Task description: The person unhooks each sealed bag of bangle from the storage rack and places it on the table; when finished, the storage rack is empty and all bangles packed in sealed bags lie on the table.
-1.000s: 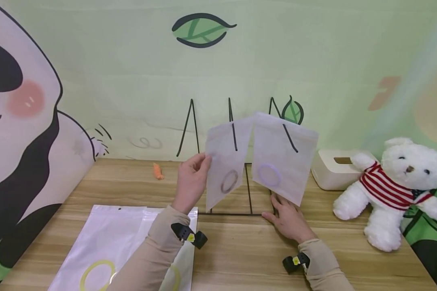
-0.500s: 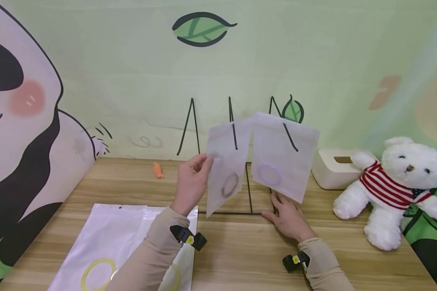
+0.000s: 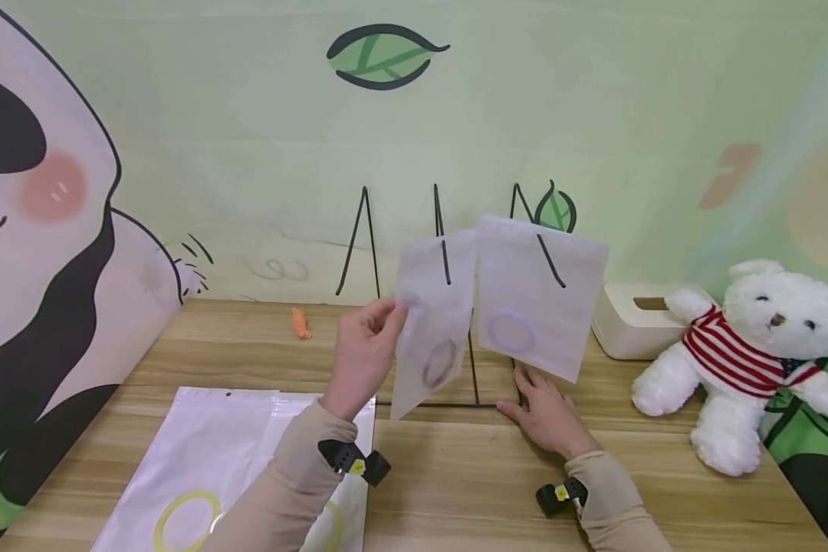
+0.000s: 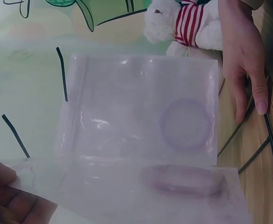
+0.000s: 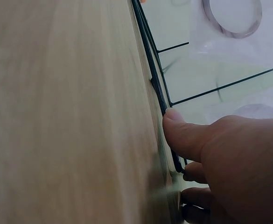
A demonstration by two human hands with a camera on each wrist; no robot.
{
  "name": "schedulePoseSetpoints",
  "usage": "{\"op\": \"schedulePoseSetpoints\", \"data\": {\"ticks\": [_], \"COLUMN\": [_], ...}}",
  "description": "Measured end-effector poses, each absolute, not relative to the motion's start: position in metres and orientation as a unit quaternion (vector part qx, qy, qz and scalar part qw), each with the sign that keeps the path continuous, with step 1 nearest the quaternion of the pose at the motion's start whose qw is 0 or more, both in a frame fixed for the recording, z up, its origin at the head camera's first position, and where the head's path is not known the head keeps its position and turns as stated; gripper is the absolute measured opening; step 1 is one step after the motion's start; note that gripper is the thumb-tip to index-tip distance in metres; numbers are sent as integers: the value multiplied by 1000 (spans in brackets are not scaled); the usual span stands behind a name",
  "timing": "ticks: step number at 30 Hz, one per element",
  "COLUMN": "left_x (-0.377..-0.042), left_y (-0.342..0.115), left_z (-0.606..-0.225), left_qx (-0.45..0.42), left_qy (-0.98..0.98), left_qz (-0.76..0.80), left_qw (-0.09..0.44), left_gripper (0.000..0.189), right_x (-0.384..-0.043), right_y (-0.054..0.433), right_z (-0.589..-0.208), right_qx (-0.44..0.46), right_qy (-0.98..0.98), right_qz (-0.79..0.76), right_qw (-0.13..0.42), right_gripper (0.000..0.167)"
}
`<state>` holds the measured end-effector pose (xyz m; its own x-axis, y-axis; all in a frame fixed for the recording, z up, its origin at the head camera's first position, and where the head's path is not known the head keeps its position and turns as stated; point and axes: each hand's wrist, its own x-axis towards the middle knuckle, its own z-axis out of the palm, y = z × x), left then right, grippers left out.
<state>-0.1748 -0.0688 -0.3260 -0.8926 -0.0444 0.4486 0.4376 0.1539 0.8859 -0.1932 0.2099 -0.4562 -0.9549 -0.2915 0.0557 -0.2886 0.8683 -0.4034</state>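
My left hand (image 3: 367,345) pinches the left edge of a whitish zip bag (image 3: 421,299) between thumb and fingers. Inside that bag is a grey-brown ring. The bag hangs on the middle hook of a black wire rack (image 3: 441,405). On the rack's right hook hangs a similar bag (image 3: 559,322) with a purple ring inside. The left hook carries nothing. My right hand (image 3: 548,414) rests low at the rack's front right corner. In the right wrist view its thumb (image 5: 183,135) presses on the rack's base bar, with the other fingertips beside the bar's end.
Two larger white bags (image 3: 207,437) with yellow rings lie at the front left, partly under my left arm. A small orange object (image 3: 300,323) is behind them. A white tissue box (image 3: 635,322) and a white teddy bear (image 3: 752,368) in a striped shirt stand on the right.
My left hand has shifted slightly right and down, pulling its bag's lower edge lower and turning it a little. The right bag has shifted slightly. The right hand has not moved.
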Motion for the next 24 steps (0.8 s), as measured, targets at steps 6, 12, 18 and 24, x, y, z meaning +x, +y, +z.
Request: {"op": "schedulePoseSetpoints", "data": {"ticks": [6,12,18,24], "left_x": [-171,-165,-158,-153], "left_y": [-68,-67,-66,-66], "left_z": [-325,-321,-318,-317], "left_qx": [-133,-147,-156,-161], "left_qy": [-738,-736,-741,-740], "left_qz": [-634,-634,-627,-628], "left_qw": [189,185,183,181], "left_gripper": [18,18,19,19], "right_x": [-193,-193,-193,-193], "right_y": [210,210,211,210], "right_z": [-456,-456,-457,-456], "right_qx": [-151,-148,-145,-146], "right_qy": [966,967,966,966], "right_qz": [-208,-208,-213,-214], "right_qw": [7,16,17,10], "right_gripper": [70,71,71,71]}}
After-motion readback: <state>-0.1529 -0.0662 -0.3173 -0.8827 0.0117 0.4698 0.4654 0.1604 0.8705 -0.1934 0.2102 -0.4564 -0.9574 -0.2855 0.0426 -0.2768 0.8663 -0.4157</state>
